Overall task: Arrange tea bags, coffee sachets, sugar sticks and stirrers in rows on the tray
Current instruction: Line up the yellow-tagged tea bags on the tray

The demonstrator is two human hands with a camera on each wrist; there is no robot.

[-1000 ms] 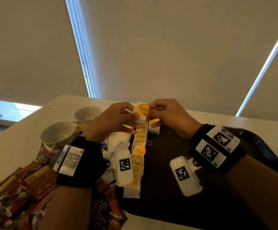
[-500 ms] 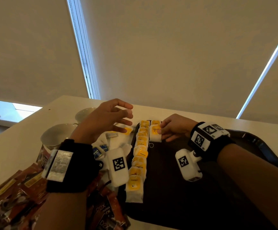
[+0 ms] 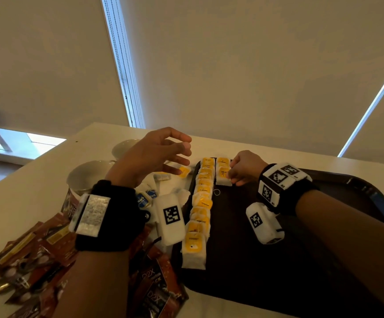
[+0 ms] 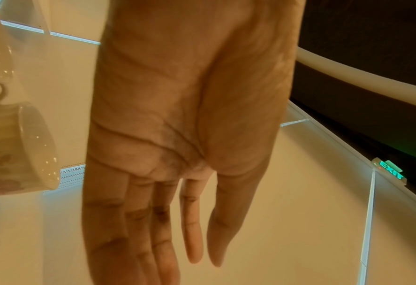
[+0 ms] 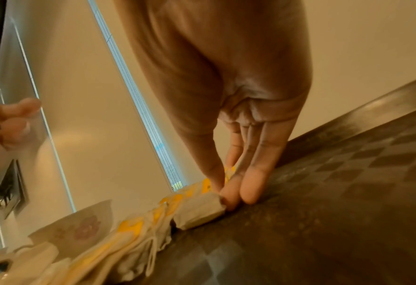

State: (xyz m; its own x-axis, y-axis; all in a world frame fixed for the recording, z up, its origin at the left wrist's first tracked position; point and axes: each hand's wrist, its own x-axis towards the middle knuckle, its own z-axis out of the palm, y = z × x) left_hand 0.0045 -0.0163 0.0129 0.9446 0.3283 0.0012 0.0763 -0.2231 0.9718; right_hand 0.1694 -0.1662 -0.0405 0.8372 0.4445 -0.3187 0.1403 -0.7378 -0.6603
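Note:
A row of white tea bags with yellow tags runs along the left side of the dark tray. A second row starts beside it at the far end with one tea bag. Just in front of that one lies another tea bag, whose edge my right hand pinches against the tray floor. My left hand hovers above the table left of the tray, fingers spread and holding nothing. No sugar sticks or stirrers can be made out.
Two pale cups stand on the table at the left. Loose tea bags and small blue-labelled packets lie between cups and tray. Brown coffee sachets are heaped at the near left, with more at the tray's near corner.
Both hands held one tea bag up above the tray. The right hand has brought it down into the second row; the left hand let go and opened, drifting left.

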